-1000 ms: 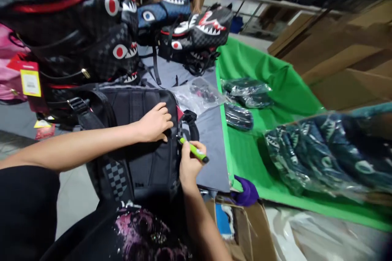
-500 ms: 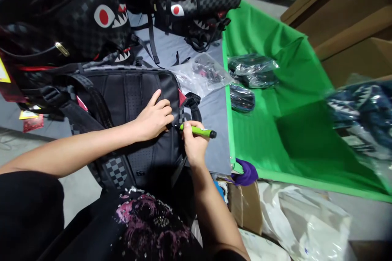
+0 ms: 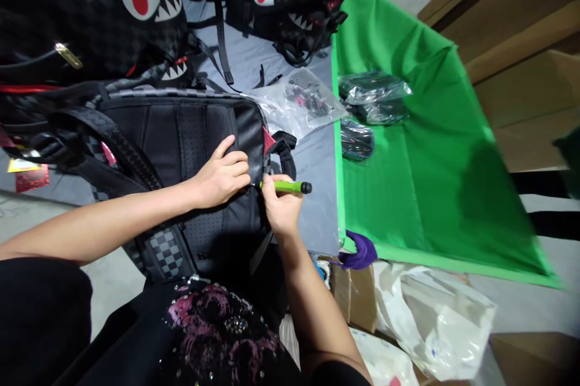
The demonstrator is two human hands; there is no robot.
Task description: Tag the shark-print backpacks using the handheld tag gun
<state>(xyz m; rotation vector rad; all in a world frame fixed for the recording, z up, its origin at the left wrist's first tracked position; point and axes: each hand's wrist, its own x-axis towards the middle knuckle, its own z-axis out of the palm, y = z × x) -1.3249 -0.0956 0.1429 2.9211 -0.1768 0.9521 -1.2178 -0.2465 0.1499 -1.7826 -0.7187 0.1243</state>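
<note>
A black backpack (image 3: 194, 126) with grey checkered trim lies back panel up in front of me, its straps toward the left. My left hand (image 3: 223, 176) presses on the panel near its right edge, little finger stretched out and the other fingers curled against the material; its thumb is hidden. My right hand (image 3: 281, 208) grips a bright green marker (image 3: 290, 186), its tip pointing left at the panel beside my left fingertips. What lies right under the tip is too small to make out.
Shark-face backpacks (image 3: 104, 29) are piled at the back of the grey table (image 3: 312, 217). A clear plastic bag (image 3: 303, 102) lies beyond the backpack. The green cloth bin (image 3: 403, 193) at right holds plastic-wrapped items (image 3: 376, 96). Cardboard boxes (image 3: 534, 108) stand behind; white bags (image 3: 435, 313) lie below.
The plastic-wrapped blue bag at the far right has gone from view, and dark striped shapes show there. My hands and the marker have shifted slightly left; the view has moved a little.
</note>
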